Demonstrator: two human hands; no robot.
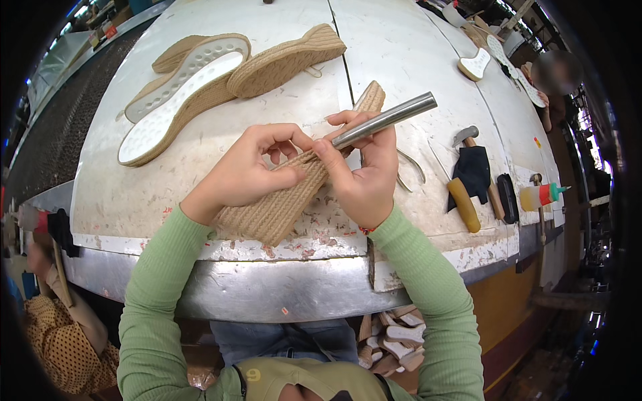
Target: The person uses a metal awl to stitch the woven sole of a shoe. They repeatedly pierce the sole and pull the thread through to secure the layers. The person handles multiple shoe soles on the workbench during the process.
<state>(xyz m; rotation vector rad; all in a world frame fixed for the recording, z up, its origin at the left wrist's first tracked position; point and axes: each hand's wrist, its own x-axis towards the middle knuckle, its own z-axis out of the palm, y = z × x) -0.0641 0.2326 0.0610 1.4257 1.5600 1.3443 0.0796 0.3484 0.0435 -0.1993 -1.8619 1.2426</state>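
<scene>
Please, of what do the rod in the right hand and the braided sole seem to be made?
The rod: probably steel, smooth and polished, given its grey colour and bright reflections. The braided sole: perhaps jute outside, matte and ridged, given its tan plaited strands; the core is hidden.

Bright centre, dark rim, edges seemingly soft

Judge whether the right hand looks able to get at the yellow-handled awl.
Likely yes: nothing covers the yellow-handled awl on the table, though the right hand holds a metal rod.
</scene>
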